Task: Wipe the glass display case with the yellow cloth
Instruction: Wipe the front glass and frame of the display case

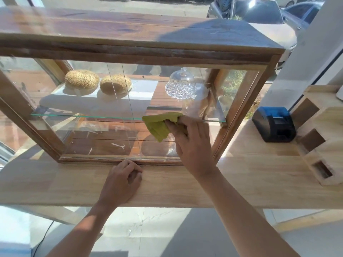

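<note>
While the right hand [193, 143] presses the bunched yellow cloth [159, 124], gripped in its curled fingers, against the front glass of the wooden display case [130, 52], right of centre at shelf height, the left hand [121, 182] rests loosely curled, holding nothing, on the wooden counter [241, 182] below.

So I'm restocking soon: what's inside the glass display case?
Two round seeded loaves and a domed cut-glass dish sit inside the wooden-framed glass display case. The right hand and yellow cloth cover part of it.
</note>
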